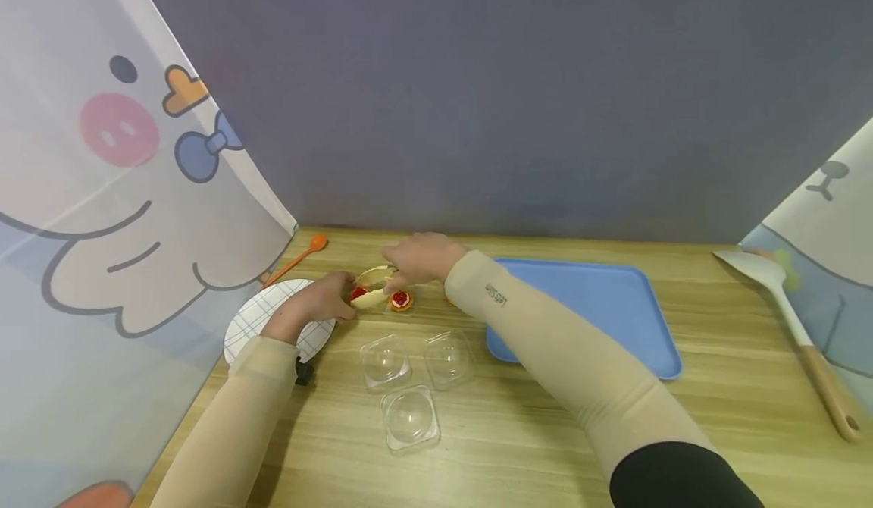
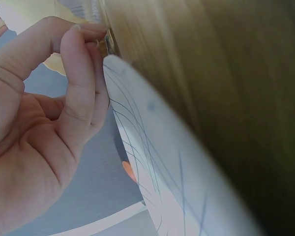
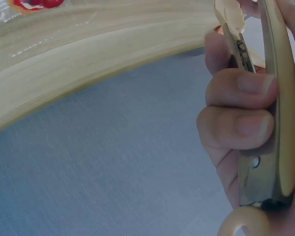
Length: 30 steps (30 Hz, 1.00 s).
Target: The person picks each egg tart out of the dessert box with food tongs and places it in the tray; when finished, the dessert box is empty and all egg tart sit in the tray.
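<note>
My right hand (image 1: 423, 258) grips a pair of food tongs (image 3: 283, 108) with cream handles and pale scalloped ends. Its ends (image 1: 369, 300) reach left, close to a small red-topped tart (image 1: 358, 293). My left hand (image 1: 322, 297) is beside that tart, thumb and fingers curled to either side. In the left wrist view its fingertips (image 2: 99, 37) come together at the edge of what looks like a clear plastic base. That edge is partly hidden by the fingers. A second red-topped tart (image 1: 401, 300) sits just right of the tongs.
Three clear domed plastic covers (image 1: 410, 417) lie nearer on the wooden table. A checked white plate (image 1: 254, 317) lies under the left wrist; an orange spoon (image 1: 300, 258) is behind it. The right forearm crosses a blue tray (image 1: 600, 303). A wood-handled spatula (image 1: 784, 303) lies far right.
</note>
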Tool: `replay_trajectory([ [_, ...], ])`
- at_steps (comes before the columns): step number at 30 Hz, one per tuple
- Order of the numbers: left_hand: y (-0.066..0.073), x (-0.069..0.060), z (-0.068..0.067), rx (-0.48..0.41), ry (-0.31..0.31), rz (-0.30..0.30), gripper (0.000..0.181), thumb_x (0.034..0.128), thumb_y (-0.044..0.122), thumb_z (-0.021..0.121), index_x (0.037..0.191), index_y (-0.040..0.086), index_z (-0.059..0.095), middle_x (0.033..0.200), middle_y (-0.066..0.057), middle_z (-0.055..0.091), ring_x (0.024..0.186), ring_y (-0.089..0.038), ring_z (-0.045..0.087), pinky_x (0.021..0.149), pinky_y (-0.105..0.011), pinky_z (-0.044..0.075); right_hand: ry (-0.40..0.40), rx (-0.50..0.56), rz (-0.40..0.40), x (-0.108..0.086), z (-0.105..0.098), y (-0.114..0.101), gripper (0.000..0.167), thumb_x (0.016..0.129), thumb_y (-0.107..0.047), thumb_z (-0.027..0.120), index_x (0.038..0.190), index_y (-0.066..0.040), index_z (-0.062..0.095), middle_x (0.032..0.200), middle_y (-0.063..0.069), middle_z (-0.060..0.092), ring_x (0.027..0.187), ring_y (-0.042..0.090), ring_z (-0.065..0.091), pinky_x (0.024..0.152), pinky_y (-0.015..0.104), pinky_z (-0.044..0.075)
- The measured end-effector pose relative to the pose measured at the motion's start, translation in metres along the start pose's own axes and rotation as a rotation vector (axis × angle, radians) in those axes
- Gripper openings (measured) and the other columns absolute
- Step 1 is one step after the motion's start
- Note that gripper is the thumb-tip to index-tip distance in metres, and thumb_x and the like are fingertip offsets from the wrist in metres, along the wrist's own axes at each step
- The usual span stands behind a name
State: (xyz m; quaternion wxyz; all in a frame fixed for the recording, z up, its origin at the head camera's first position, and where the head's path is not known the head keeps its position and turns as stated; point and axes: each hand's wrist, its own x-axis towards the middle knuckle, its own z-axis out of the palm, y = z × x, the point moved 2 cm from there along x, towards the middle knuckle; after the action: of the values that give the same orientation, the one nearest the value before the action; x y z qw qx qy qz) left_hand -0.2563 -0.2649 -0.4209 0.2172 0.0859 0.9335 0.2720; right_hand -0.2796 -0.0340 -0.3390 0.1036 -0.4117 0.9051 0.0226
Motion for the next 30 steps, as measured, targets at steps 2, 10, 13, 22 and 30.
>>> replay_trajectory([
  [2,0.000,-0.001,0.000,0.005,0.006,-0.002,0.095,0.0827,0.008,0.074,0.163,-0.011,0.027,0.158,-0.031,0.048,0.083,-0.016,0.068,0.095,-0.040,0.053,0.000,-0.002,0.000,0.001,0.001,-0.002,0.058,0.099,-0.062,0.067,0.132,-0.016,0.063,0.112,-0.002,0.073,0.101,0.019,0.071,0.090,0.042,0.061],
  [10,0.001,-0.003,-0.002,0.038,0.019,0.000,0.094,0.0802,0.007,0.073,0.162,-0.011,0.029,0.155,-0.028,0.052,0.094,-0.022,0.064,0.096,-0.043,0.050,0.013,-0.056,-0.010,0.003,0.004,-0.007,0.056,0.101,-0.061,0.065,0.135,-0.016,0.062,0.117,0.000,0.074,0.109,0.022,0.072,0.099,0.044,0.059],
  [13,0.002,-0.003,-0.003,0.038,0.019,-0.001,0.094,0.0809,0.007,0.073,0.162,-0.011,0.029,0.155,-0.028,0.052,0.093,-0.022,0.064,0.096,-0.043,0.049,0.029,-0.055,-0.017,0.002,0.005,-0.007,0.055,0.101,-0.061,0.065,0.133,-0.016,0.062,0.112,0.000,0.074,0.105,0.021,0.072,0.096,0.044,0.060],
  [22,0.001,-0.002,-0.001,0.030,0.022,0.010,0.093,0.0810,0.007,0.074,0.161,-0.012,0.030,0.153,-0.030,0.052,0.089,-0.019,0.066,0.097,-0.042,0.052,0.032,-0.004,-0.020,-0.004,0.007,-0.002,0.054,0.102,-0.058,0.064,0.134,-0.015,0.062,0.117,0.000,0.075,0.104,0.020,0.072,0.096,0.042,0.059],
  [30,-0.001,-0.002,0.000,0.003,0.027,0.001,0.096,0.0824,0.008,0.075,0.162,-0.011,0.027,0.148,-0.031,0.055,0.079,-0.015,0.069,0.094,-0.040,0.056,0.095,0.016,-0.016,-0.018,0.002,0.008,0.053,0.101,-0.063,0.063,0.131,-0.020,0.063,0.117,-0.003,0.076,0.103,0.020,0.074,0.095,0.044,0.060],
])
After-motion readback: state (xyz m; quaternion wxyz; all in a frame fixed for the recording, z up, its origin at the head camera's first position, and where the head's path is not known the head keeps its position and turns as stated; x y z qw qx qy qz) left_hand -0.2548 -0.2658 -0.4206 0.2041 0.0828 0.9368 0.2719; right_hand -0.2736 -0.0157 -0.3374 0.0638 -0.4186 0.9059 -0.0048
